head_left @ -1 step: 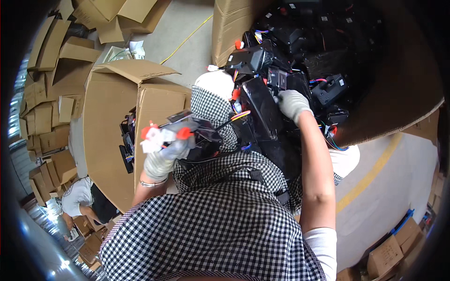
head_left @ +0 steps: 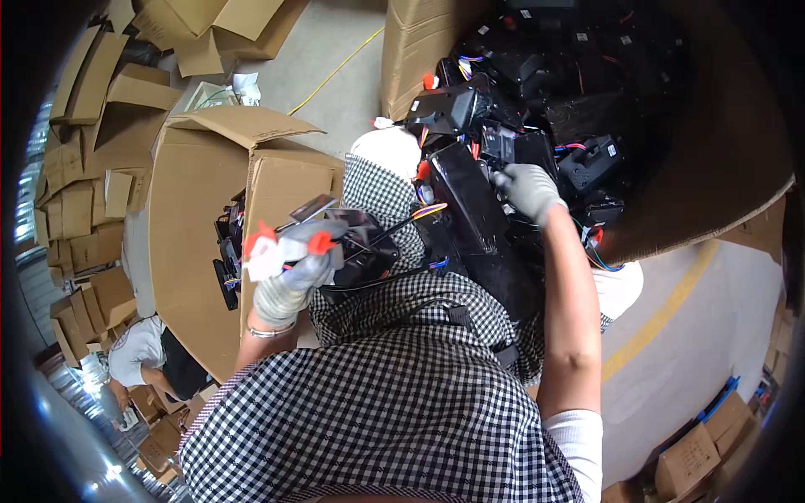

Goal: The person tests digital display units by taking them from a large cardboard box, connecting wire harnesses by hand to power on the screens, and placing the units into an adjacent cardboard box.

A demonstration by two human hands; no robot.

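In a white-and-grey work glove, my left hand (head_left: 293, 281) is closed round a bundle of wire leads with red-and-white connectors (head_left: 278, 250). Beside its fingers is a dark, shiny black unit (head_left: 362, 245), and black cable runs from there toward my lap. My gloved right hand (head_left: 534, 193) has its fingers curled down among the black units; whatever is at the fingertips is hidden. Just beyond them sits a small black box (head_left: 500, 144). To their left, a long black plastic-wrapped block (head_left: 464, 197) leans at a slant.
A large carton (head_left: 721, 214) opens in front, heaped with black wired units (head_left: 595, 159). At my left stands another open carton (head_left: 197, 218) with dark parts inside. Flattened cardboard (head_left: 92, 193) is piled at far left, where a person (head_left: 155, 356) bends over boxes.
My right hand has shifted slightly right and down, away from the small black box. My left hand has moved slightly left with the connectors.
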